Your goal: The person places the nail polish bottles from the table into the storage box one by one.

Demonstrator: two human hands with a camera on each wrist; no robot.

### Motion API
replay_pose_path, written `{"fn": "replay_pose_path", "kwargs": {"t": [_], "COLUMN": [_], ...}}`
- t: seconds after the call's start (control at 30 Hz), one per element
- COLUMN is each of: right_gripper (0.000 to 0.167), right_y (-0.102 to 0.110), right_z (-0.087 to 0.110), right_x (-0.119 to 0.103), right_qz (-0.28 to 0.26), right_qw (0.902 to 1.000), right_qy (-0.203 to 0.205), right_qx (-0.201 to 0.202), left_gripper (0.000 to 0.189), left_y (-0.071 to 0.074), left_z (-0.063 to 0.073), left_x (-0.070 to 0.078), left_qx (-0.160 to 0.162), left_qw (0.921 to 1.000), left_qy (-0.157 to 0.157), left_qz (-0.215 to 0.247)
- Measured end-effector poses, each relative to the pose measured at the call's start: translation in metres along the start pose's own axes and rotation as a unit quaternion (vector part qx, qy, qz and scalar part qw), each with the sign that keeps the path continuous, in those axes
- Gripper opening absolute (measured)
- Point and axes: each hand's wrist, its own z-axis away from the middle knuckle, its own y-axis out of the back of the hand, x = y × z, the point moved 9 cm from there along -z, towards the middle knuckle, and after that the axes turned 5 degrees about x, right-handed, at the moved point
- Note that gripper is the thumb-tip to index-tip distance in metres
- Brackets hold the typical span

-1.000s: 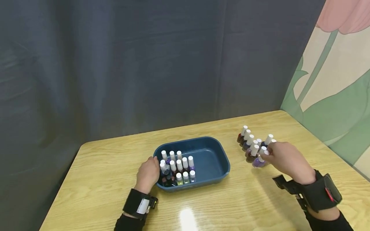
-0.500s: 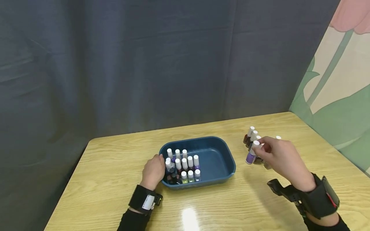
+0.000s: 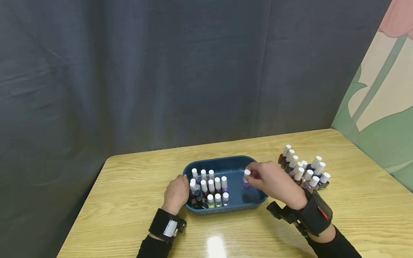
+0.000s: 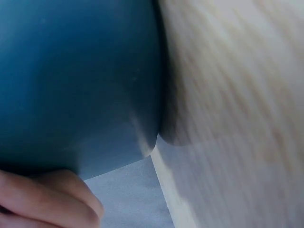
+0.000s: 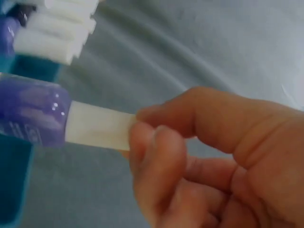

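My right hand (image 3: 274,181) pinches a purple nail polish bottle (image 5: 35,110) by its white cap (image 5: 99,126), fingertips at the cap's end. In the head view the bottle is upright over the right part of a blue plastic bin (image 3: 232,207). Several white-capped nail polish bottles (image 3: 211,190) stand in rows in the bin's left half. My left hand (image 3: 176,193) grips the bin's left end, curled over the rim. The left wrist view shows its fingers (image 4: 52,197) against the bin's wall (image 4: 95,85).
Several more nail polish bottles (image 3: 304,172) stand grouped on the wooden table (image 3: 138,190) right of the bin, partly behind my right hand. A dark curtain (image 3: 180,71) hangs along the table's back edge, and a flower-patterned cloth (image 3: 384,122) covers the right side.
My right hand has lifted the purple bottle from the group on the right and carried it left over the bin. The left hand has stayed at the bin's end.
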Motion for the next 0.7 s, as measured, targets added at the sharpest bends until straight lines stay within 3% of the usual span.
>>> {"fn": "replay_pose_path", "kwargs": {"t": [0.23, 0.47, 0.7], "right_gripper": [0.003, 0.002, 0.002], "right_y": [-0.023, -0.034, -0.045], "right_z": [0.001, 0.005, 0.006], "right_x": [-0.009, -0.019, -0.021], "right_qz": [-0.010, -0.004, -0.016], "right_qw": [0.9992, 0.9969, 0.9964], "right_qy": [0.023, 0.063, 0.056], "right_qx": [-0.032, -0.047, -0.061], "left_gripper": [0.037, 0.037, 0.037], "left_y": [0.001, -0.001, 0.000], "left_z": [0.000, -0.001, -0.001], "left_x": [-0.001, 0.000, 0.001], "left_qx": [-0.003, -0.004, -0.003], "left_qw": [1.0000, 0.9999, 1.0000], "left_qy": [0.009, 0.010, 0.009], "left_qz": [0.001, 0.000, -0.001]}}
